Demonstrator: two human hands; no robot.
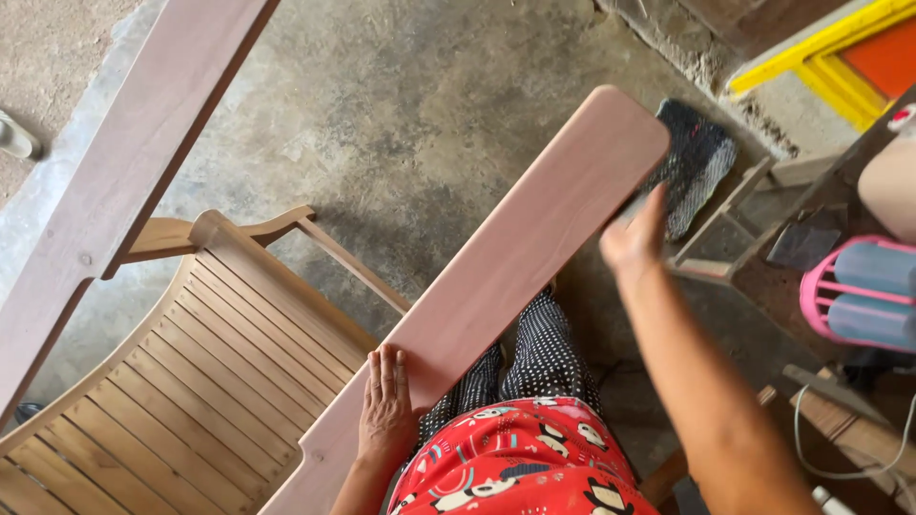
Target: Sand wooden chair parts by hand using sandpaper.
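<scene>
Hands number two, both the person's own. The left hand (pixel 385 410) lies flat and released, fingers together, palm down on the near part of a long board (pixel 496 277). The right hand (pixel 634 243) is at the board's far right edge, motion-blurred; it seems pressed around something grey and small, but I cannot tell what it grips or how tightly.

Boards of this pinkish, smooth wood number two. The one under the hands runs diagonally from near left to far right across the person's lap, with a rounded far end, an even pale rose-brown face and faint grain; its near end is cut off by the frame's bottom. A second plank (pixel 114 181) of like colour leans on the left, its top and bottom both out of frame, with a notch on its right side.

One slatted wooden chair (pixel 181 381) lies to the left on the concrete floor (pixel 420 105), partly cut off. Farther right, one dark mat (pixel 701 162) is half hidden behind the board. A low wooden table (pixel 754 238) at right is only partly visible, and one pink holder (pixel 859 296) with two pale blue rolls is cropped by the edge.
</scene>
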